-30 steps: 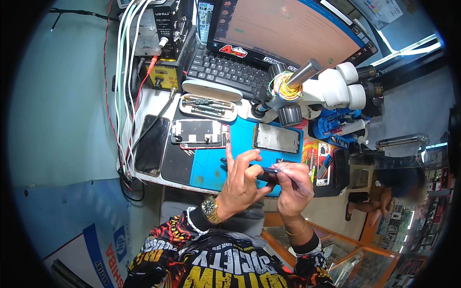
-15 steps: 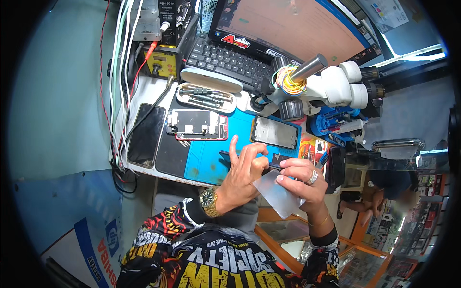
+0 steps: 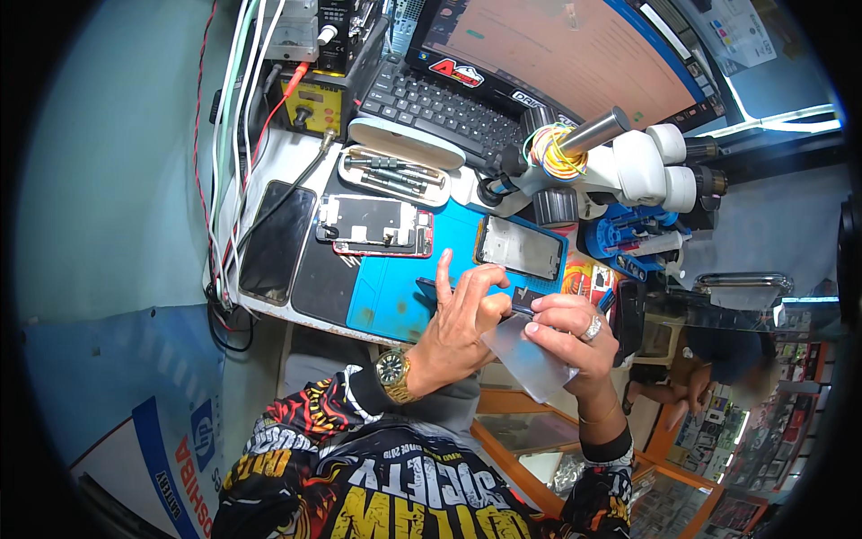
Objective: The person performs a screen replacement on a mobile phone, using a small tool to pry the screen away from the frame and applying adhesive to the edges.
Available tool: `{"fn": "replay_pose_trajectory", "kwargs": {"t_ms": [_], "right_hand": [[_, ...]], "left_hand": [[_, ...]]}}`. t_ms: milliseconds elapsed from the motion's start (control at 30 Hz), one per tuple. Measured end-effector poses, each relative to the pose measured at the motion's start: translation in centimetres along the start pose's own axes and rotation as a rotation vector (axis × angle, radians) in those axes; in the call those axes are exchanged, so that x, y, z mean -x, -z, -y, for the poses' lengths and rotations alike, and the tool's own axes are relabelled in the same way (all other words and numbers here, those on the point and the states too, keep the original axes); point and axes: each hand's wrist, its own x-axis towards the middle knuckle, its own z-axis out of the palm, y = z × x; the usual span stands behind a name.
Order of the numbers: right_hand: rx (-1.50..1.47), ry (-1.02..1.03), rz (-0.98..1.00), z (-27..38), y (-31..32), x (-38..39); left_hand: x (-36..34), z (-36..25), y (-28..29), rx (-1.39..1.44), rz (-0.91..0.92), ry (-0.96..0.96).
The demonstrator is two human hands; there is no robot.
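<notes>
My left hand (image 3: 453, 332) is closed round a dark phone (image 3: 427, 290) over the front of the blue mat (image 3: 387, 312), index finger raised. My right hand (image 3: 578, 341), with a ring, pinches a thin translucent plastic sheet (image 3: 530, 359) at the phone's right end; the sheet hangs over my fingers' near side. Behind my hands lie a disassembled phone (image 3: 359, 225) with a red frame, at the left, and an opened phone housing (image 3: 521, 247), at the right. A black phone (image 3: 269, 247) lies at the far left of the desk.
An open screwdriver case (image 3: 396, 180), laptop (image 3: 422, 103), yellow soldering station (image 3: 310, 108) and hanging cables (image 3: 233, 153) stand behind. A microscope (image 3: 637, 171) and blue tool holder (image 3: 611, 234) are at the right. A person (image 3: 718, 359) sits beyond a glass display counter at the right.
The translucent sheet, edge-on a second ago, has swung down to show its flat face. My right hand has shifted rightward and turned. The view has moved slightly.
</notes>
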Motion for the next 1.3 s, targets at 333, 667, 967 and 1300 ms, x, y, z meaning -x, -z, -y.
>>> {"fn": "replay_pose_trajectory", "kwargs": {"t_ms": [333,667,967,1300], "right_hand": [[-0.036,-0.035,0.043,0.0,0.5,0.2],[-0.076,-0.074,0.085,-0.2,0.4,-0.1],[-0.083,-0.098,0.07,-0.4,0.3,0.2],[-0.144,-0.258,0.037,-1.3,0.0,0.9]], "left_hand": [[0.0,-0.3,0.0,0.032,-0.016,0.003],[0.5,-0.3,-0.6,-0.073,-0.07,0.007],[0.9,0.2,-1.0,-0.142,-0.088,-0.006],[0.7,0.1,-1.1,-0.162,-0.086,0.029]]}}
